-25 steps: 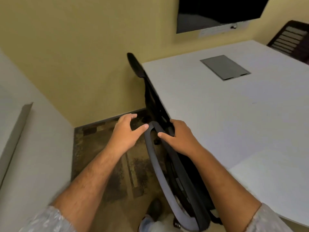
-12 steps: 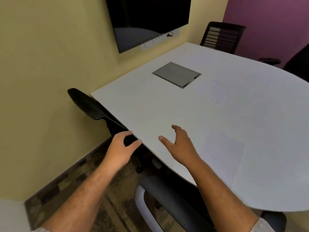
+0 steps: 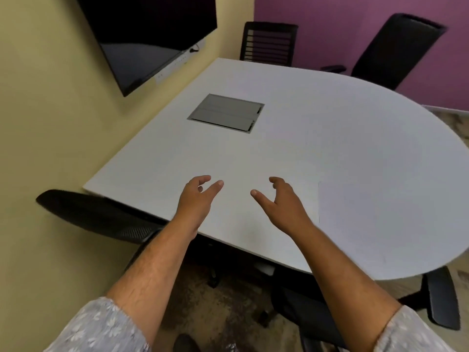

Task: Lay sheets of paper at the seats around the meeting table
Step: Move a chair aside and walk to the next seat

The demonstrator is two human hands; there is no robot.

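A white meeting table (image 3: 291, 153) fills the middle of the head view. One white sheet of paper (image 3: 368, 212) lies flat on it at the near right, faint against the tabletop. My left hand (image 3: 196, 199) hovers over the table's near edge, fingers spread, holding nothing. My right hand (image 3: 281, 201) hovers beside it, also empty with fingers apart, just left of the sheet. A black chair (image 3: 101, 217) is tucked under the table at the near left.
A grey cable hatch (image 3: 225, 113) is set into the tabletop. Two black chairs (image 3: 269, 44) (image 3: 390, 47) stand at the far side by the purple wall. Another chair (image 3: 441, 298) sits under the near right edge. A dark screen (image 3: 149, 34) hangs on the yellow wall.
Both hands let go of the chair back and rose over the tabletop. My view lifted from the floor and chair to take in the whole table.
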